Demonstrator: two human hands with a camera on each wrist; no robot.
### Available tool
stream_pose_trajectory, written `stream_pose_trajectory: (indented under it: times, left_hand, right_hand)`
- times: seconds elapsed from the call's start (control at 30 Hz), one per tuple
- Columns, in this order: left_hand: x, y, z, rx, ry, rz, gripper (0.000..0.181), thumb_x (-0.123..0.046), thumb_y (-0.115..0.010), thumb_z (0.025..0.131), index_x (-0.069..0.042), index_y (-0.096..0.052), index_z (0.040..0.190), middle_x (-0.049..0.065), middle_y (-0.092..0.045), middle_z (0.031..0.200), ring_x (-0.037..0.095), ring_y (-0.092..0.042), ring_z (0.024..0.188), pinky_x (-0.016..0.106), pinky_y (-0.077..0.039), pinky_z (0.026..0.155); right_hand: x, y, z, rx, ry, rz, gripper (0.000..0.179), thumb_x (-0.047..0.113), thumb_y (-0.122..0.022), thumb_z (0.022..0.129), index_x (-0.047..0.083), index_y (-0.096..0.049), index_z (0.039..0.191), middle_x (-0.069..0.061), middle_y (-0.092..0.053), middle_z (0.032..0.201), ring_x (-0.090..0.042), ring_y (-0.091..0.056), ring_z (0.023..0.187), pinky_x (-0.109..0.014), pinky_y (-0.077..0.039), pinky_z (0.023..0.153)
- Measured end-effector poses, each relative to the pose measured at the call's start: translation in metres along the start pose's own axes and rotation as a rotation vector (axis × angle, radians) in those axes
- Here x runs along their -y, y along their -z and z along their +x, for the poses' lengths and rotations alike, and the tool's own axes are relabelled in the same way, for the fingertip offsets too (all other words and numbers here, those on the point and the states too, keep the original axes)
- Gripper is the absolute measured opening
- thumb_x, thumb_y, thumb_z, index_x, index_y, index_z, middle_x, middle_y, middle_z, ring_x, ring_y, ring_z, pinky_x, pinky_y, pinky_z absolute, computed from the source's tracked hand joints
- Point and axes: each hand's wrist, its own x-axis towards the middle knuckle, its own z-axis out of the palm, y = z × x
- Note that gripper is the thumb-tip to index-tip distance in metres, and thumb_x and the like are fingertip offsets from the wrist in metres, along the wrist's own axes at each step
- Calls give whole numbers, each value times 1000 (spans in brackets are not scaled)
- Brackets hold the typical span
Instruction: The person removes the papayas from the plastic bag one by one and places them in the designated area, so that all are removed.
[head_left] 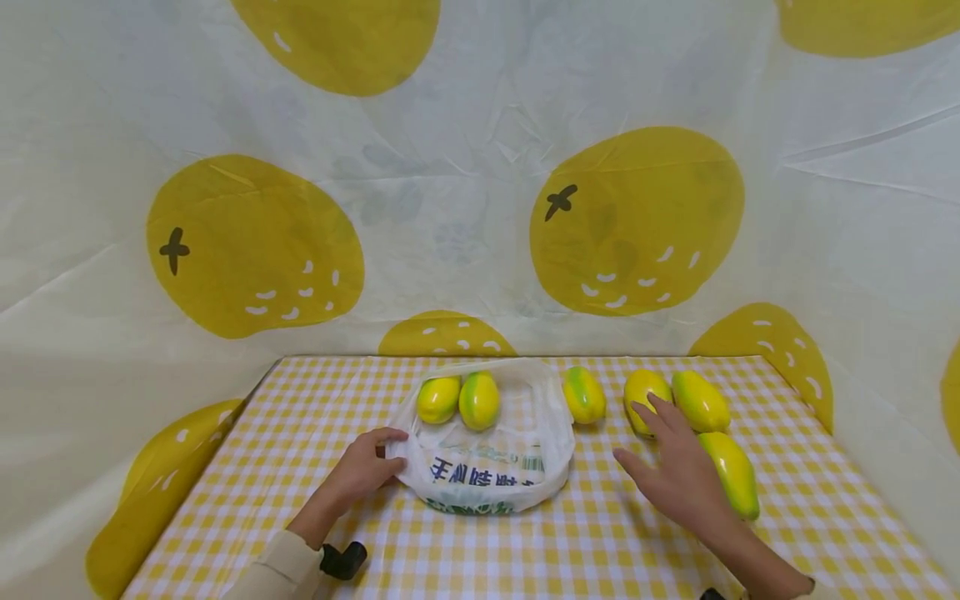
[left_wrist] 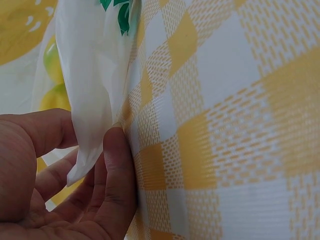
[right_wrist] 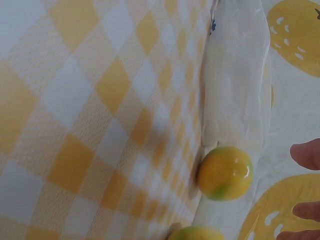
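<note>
Left hand (head_left: 362, 468) gripping the left edge of a white plastic bag (head_left: 483, 473), thumb and fingers closed about the thin film; right hand (head_left: 678, 483) empty, its fingers spread wide over 3 clustered fruits (head_left: 701, 402), with contact not determinable. The bag lies with its mouth open, left of that cluster, and contains 2 paired fruits (head_left: 480, 402) side by side; 1 single fruit (head_left: 584, 396) rests just beside its right rim. The surface is a yellow-and-white checked cloth (head_left: 420, 557), whose dashed, woven-looking pattern appears in the left wrist view; behind it and at both sides hangs a pale, creased sheet (head_left: 450, 208) printed with large yellow fruit shapes. All 6 fruits are ovoid, smooth and glossy, yellow with green patches; the bag is translucent, wrinkled, and printed in dark blue and green
</note>
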Motion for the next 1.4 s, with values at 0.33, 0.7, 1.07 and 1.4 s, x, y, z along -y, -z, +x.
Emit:
stream_pose_trajectory:
  times: [0.33,0.7,1.07,1.4]
  left_hand:
    - [-4,0,-2,-12,-16,81,44,-12,-75,92,-8,-67,134,12,-63,107,20,-56,83,28,-48,67]
    - [1,0,0,-19,-5,92,42,-12,-73,92,-9,-68,133,11,-62,105,21,-56,82,29,-47,67]
    - [1,-1,0,-20,-11,106,42,-13,-74,91,-9,-68,132,10,-61,103,20,-55,83,29,-47,68]
    - [2,0,0,-16,-20,113,42,-14,-75,91,-10,-68,133,10,-62,105,20,-56,83,29,-48,69]
  right_hand:
    - [18,-10,8,84,-38,25,72,34,-73,97,4,-44,156,-25,-30,166,-53,-44,142,-69,-49,97]
    - [41,-28,17,56,6,70,68,28,-76,94,4,-50,152,-22,-35,166,-49,-42,146,-69,-46,104]
    - [56,-47,26,38,42,110,67,26,-77,93,4,-51,152,-21,-37,165,-48,-44,146,-65,-47,106]
    - [70,-56,35,61,35,112,68,28,-77,93,6,-51,152,-20,-37,166,-46,-44,147,-66,-45,110]
